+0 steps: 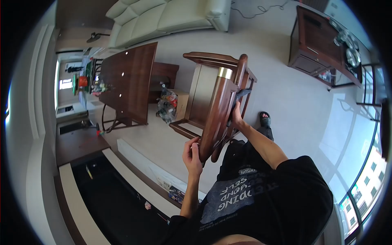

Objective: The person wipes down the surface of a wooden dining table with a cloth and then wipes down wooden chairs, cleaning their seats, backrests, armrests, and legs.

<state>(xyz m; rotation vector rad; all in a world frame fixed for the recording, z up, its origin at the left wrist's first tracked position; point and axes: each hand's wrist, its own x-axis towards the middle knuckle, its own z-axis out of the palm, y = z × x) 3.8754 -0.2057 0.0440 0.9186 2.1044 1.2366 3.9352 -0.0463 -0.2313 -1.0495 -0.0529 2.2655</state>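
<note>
The dark-brown wooden chair [216,110], near centre, could tip if left hand [192,155], half-curled against its edge, slips; right hand [236,116], by grey cloth-like piece [243,93], hides its grip, I cannot tell.

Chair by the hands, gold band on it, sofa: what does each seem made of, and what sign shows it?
Chair: probably wood, reddish-brown, varnished; glossy highlights along its rails.
Band: likely brass or gold-coloured metal, polished; bright reflection.
Sofa: pale leather or imitation leather, smooth; soft sheen and seamed, padded panels, though the look cannot settle which.
</note>
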